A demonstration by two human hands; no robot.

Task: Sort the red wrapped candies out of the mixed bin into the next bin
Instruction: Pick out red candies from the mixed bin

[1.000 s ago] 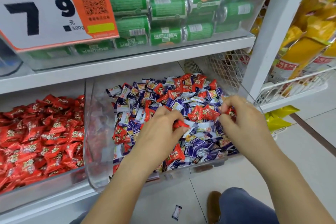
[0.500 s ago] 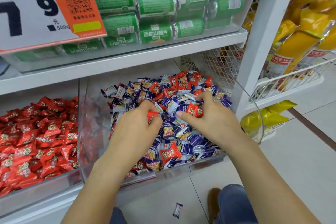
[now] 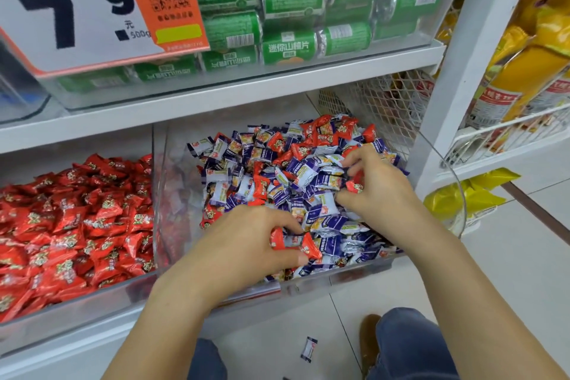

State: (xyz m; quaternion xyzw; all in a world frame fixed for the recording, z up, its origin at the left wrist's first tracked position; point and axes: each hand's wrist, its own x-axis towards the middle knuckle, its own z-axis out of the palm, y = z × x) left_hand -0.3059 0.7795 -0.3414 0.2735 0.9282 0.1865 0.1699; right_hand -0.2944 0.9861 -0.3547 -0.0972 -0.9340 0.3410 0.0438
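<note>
A clear plastic mixed bin (image 3: pixel 160 194) holds several purple-and-white candies (image 3: pixel 311 173) mingled with red wrapped candies (image 3: pixel 324 129). To its left, the neighbouring bin (image 3: pixel 77 308) is heaped with red candies only. My left hand (image 3: pixel 246 244) rests at the front of the mixed pile, fingers pinched on red candies (image 3: pixel 310 248). My right hand (image 3: pixel 373 185) is over the right side of the pile, fingers curled around a red candy (image 3: pixel 354 186).
A white shelf (image 3: pixel 216 102) above carries green snack packs (image 3: pixel 293 3) and a large price sign (image 3: pixel 77 6). A white upright post (image 3: pixel 456 65) and wire baskets with yellow packs (image 3: pixel 524 65) stand to the right. One purple candy (image 3: pixel 308 348) lies on the floor tiles.
My left hand has drawn back toward the front of the bin onto red candies there. My right hand shifted right and pinched a red candy. The camera moved slightly.
</note>
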